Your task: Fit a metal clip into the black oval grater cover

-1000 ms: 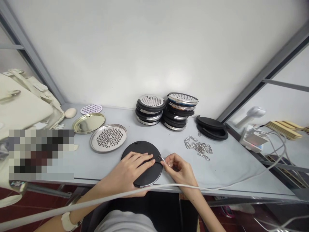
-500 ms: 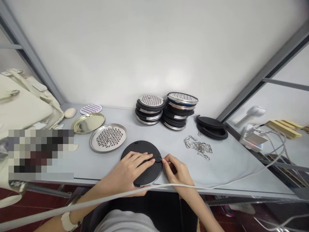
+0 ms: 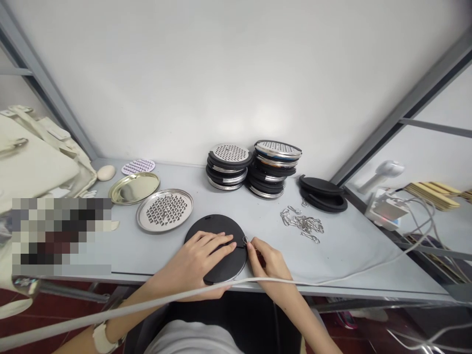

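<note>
A round black disc (image 3: 224,224) with a silvery rim lies at the table's front edge. Across its top rests my left hand (image 3: 202,258), fingers spread on the surface and thumb side at the near rim. At the disc's right edge my right hand (image 3: 266,259) pinches a small metal clip (image 3: 245,240) between thumb and forefinger, the clip touching the disc. A pile of similar metal clips (image 3: 304,223) lies to the right. Left of the disc are a silver grater plate (image 3: 165,211), a gold-coloured round plate (image 3: 134,188) and a pale perforated disc (image 3: 138,166).
Two stacks of black and silver graters (image 3: 229,167) (image 3: 276,169) stand near the wall. Black round covers (image 3: 322,194) lie at the back right. A white cable (image 3: 177,297) crosses in front of my forearms. A cream bag (image 3: 40,152) is at left.
My right hand's fingers and wrist have shifted slightly, still pinching the clip at the disc's edge. My left hand stays on the disc.
</note>
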The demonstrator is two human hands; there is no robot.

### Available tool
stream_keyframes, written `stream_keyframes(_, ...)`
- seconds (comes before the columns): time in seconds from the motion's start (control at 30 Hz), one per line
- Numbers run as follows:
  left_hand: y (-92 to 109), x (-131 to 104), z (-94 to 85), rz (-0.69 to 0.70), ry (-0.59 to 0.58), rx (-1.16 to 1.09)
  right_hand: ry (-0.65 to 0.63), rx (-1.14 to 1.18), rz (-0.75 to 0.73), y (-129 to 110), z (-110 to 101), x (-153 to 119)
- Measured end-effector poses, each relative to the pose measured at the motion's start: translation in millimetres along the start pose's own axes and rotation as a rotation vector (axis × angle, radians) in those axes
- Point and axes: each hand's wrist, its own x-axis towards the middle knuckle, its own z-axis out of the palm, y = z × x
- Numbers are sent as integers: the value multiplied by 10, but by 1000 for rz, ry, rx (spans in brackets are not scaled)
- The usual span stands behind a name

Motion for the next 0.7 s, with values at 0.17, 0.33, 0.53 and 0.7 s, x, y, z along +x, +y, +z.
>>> stream_keyframes(0.17, 2, -2, -6, -7, 9, -2, 5, -14, -15, -6, -6, -9)
stream_keyframes(0.33, -3, -3, -5, -7, 7, -10, 4, -21, -25, 3, -9, -18)
stream_keyframes(0.53, -5, -5, 4, -9, 7, -9, 9, -32, -39, 2, 5, 5)
stream_keyframes(0.7, 3, -2, -9, -11, 14, -10, 9, -48, -50, -3, -3, -8)
